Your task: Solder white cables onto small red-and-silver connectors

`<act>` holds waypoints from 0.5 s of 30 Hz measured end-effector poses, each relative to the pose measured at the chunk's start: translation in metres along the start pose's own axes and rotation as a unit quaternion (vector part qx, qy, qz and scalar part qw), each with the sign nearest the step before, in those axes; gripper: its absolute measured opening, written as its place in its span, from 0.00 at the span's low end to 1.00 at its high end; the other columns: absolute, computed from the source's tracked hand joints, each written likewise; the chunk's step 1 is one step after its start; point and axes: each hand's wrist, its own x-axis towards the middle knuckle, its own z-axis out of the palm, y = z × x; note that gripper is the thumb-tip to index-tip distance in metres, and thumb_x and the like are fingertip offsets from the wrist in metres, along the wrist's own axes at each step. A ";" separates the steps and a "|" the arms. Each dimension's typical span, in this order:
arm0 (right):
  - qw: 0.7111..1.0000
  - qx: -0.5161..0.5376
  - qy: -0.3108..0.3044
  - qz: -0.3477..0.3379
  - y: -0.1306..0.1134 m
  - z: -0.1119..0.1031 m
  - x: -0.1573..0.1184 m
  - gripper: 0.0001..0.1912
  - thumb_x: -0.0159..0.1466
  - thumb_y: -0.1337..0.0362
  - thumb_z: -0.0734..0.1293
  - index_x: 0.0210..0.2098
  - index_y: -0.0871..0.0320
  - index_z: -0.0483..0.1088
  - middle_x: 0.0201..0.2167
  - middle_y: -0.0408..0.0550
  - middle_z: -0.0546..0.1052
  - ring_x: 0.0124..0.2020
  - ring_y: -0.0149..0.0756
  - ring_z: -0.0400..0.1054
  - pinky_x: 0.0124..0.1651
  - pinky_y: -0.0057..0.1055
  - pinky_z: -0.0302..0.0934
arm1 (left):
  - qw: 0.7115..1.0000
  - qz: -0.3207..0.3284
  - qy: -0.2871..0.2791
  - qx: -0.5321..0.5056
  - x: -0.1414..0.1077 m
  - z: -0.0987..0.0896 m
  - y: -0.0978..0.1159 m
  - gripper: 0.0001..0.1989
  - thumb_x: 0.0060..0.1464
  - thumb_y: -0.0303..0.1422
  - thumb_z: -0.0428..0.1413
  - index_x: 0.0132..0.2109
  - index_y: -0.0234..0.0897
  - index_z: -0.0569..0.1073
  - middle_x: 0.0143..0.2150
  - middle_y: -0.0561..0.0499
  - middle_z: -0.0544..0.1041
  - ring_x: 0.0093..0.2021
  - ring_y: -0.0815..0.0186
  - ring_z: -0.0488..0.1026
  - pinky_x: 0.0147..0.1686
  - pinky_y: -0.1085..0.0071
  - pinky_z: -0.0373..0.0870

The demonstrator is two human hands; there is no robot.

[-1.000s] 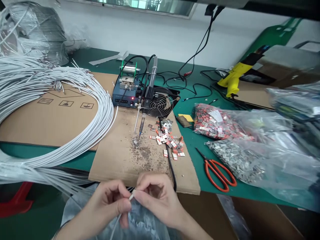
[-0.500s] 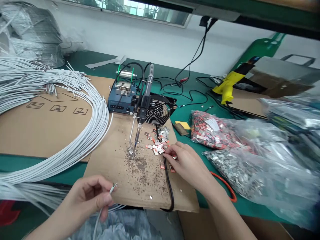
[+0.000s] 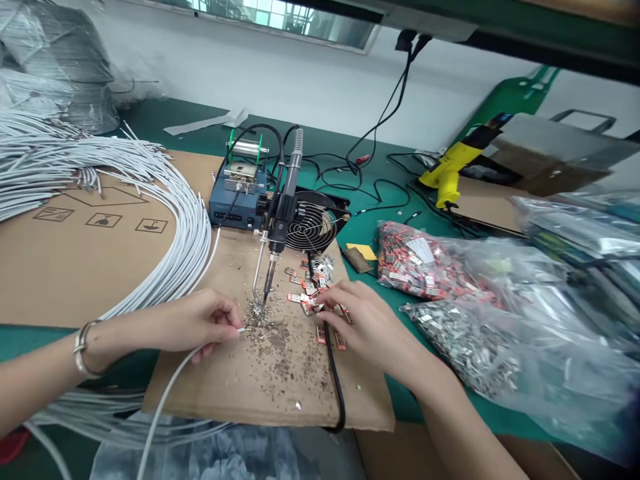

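Observation:
My left hand [image 3: 213, 327] pinches a white cable [image 3: 167, 393] close to its stripped end, which points at the soldering iron tip. The cable hangs down from the hand toward the lower edge. My right hand [image 3: 357, 320] is over a small pile of metal USB connectors with orange parts [image 3: 295, 298], thumb and forefinger closed around one USB connector [image 3: 307, 308]. Between the hands stands a soldering iron [image 3: 287, 207] in a holder, tip down over a heap of solder bits [image 3: 257, 311]. The cardboard sheet [image 3: 220, 393] below is littered with dark specks.
A blue soldering station [image 3: 235, 203] with a solder spool and a black fan [image 3: 315, 223] stand behind. Coiled white cables [image 3: 193, 247] fill the left. Bags of orange connectors [image 3: 410, 263] and metal shells [image 3: 465, 347] lie right. A black cord [image 3: 335, 380] crosses the cardboard.
My left hand has moved up and forward with the cable, bringing its end near the iron tip. My right hand has shifted slightly left among the connectors.

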 end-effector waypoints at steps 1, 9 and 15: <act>1.000 -0.002 -0.005 -0.007 -0.003 0.000 0.003 0.02 0.59 0.67 0.64 0.32 0.57 0.69 0.31 0.48 0.72 0.35 0.41 0.66 0.37 0.34 0.59 | 1.000 -0.003 -0.023 0.009 0.004 -0.003 0.002 0.07 0.49 0.34 0.53 0.29 0.35 0.65 0.20 0.58 0.64 0.16 0.75 0.63 0.12 0.82 0.61; 1.000 -0.011 -0.026 -0.014 -0.001 0.006 0.018 0.07 0.54 0.67 0.69 0.33 0.60 0.68 0.31 0.50 0.72 0.36 0.44 0.66 0.35 0.36 0.60 | 0.997 0.008 -0.068 -0.032 0.011 -0.012 0.007 0.09 0.50 0.35 0.54 0.29 0.34 0.65 0.24 0.56 0.68 0.18 0.75 0.67 0.17 0.80 0.65; 0.999 0.007 -0.042 -0.024 0.009 0.005 0.014 0.01 0.59 0.68 0.65 0.32 0.58 0.69 0.28 0.46 0.73 0.33 0.39 0.67 0.34 0.32 0.60 | 0.998 0.033 -0.055 -0.023 0.009 -0.012 0.001 0.07 0.52 0.33 0.52 0.30 0.34 0.65 0.22 0.58 0.66 0.16 0.77 0.65 0.16 0.81 0.61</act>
